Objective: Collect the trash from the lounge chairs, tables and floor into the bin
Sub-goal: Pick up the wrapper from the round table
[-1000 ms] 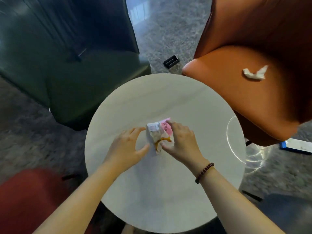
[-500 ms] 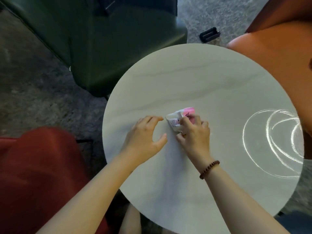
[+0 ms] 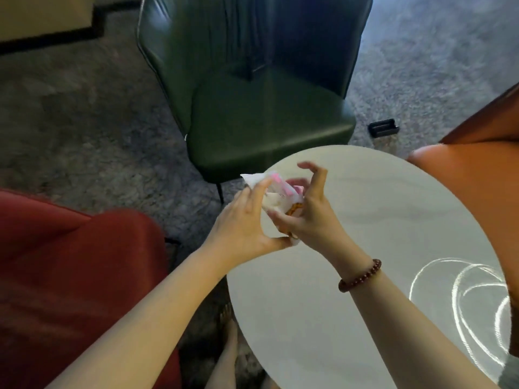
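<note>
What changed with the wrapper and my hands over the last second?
The white and pink wrapper came up off the round table; a second ago it lay flat there under the right hand. The left hand, empty before, has now gripped it too, so both hold it. The table top itself has not changed.

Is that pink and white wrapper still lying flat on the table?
No, it is crumpled and off the round table, bunched between the left hand and right hand.
</note>
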Action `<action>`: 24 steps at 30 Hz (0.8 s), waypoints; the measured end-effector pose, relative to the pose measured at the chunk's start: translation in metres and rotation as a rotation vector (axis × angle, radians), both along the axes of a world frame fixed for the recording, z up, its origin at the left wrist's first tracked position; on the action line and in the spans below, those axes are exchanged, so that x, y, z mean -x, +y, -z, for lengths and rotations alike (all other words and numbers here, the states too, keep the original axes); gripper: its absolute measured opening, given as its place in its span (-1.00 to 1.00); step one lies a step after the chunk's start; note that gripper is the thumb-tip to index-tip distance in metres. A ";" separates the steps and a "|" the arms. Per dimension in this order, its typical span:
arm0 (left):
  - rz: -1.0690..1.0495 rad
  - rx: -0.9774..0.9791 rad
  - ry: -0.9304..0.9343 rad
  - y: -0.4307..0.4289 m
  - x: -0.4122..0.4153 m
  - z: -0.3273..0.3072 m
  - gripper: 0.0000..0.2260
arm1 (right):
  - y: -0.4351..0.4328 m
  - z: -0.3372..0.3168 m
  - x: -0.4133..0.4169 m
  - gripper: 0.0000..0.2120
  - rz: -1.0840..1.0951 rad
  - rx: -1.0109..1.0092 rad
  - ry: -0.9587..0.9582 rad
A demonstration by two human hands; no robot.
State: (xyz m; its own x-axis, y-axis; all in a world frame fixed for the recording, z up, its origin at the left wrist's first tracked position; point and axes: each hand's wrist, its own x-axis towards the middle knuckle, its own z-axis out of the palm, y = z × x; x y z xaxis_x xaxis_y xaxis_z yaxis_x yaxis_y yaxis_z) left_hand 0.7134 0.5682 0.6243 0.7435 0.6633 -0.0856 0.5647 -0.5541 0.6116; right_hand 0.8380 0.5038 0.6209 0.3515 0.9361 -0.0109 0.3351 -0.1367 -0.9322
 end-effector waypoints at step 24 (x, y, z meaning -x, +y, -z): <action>-0.542 -0.478 -0.255 0.241 0.213 -0.128 -0.83 | 0.270 -0.113 0.156 -0.67 -0.134 -0.210 -0.172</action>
State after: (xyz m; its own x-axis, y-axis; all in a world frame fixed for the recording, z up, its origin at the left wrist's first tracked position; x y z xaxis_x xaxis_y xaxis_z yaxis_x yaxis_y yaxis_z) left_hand 0.5008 0.8087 0.7523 0.2616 0.8626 0.4331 0.7068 -0.4767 0.5226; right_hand 0.6825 0.7740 0.7339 0.2047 0.9497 0.2368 0.4929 0.1091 -0.8632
